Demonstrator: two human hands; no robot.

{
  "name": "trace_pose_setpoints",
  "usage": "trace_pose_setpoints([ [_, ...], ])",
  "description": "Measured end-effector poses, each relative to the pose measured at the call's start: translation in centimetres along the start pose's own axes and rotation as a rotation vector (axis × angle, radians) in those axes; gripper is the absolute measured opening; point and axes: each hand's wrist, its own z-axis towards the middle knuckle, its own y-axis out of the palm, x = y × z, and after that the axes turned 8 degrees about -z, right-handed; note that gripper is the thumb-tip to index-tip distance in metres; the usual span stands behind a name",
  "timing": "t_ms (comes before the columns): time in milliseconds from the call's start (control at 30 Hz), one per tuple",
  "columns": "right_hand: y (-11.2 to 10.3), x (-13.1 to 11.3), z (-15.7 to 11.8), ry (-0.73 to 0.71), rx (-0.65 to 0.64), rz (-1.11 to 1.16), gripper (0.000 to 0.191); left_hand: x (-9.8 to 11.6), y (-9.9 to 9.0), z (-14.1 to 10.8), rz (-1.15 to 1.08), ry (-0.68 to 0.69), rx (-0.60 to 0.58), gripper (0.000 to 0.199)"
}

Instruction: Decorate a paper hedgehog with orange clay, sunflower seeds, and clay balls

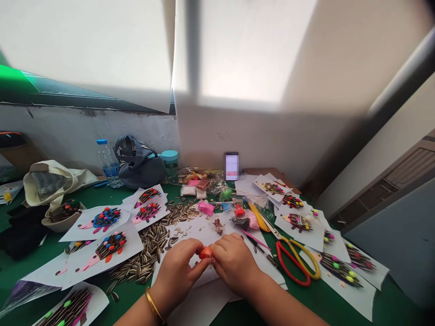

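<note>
My left hand [179,270] pinches an orange-red lump of modelling clay [205,253] between thumb and forefinger. Closed against the lump's other side are the fingers of my right hand [236,262]. A bit of clear plastic film seems to hang below the clay. Both hands are over white paper [200,233] at the middle of the table. Striped sunflower seeds [144,256] lie heaped beside my left hand. Near my right hand are a black pen [261,249], a pink stick [255,240] and scissors [295,258] with red and yellow handles.
Hedgehog pictures made of seeds and clay balls lie left [112,249] and right [301,224] on the green table [118,194]. Pink clay [205,207], a yellow cutter [258,217], a phone [231,166], a water bottle [109,165] and a dark bag [141,167] stand or lie farther back.
</note>
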Motion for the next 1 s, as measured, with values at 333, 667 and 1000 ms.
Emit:
trace_pose_setpoints([
  [333, 0.6, -0.2, 0.0, -0.031, 0.06, -0.052, 0.016, -0.1, 0.0, -0.1, 0.19, 0.199, 0.023, 0.013],
  [667, -0.4, 0.1, 0.1, 0.127, 0.027, -0.01, 0.01, -1.0, -0.2, 0.0, 0.123, 0.179, 0.125, 0.013],
  [1000, 0.1, -0.1, 0.0, 0.07, -0.01, 0.026, 0.015, -0.8, 0.4, -0.3, 0.074, 0.005, 0.039, 0.012],
])
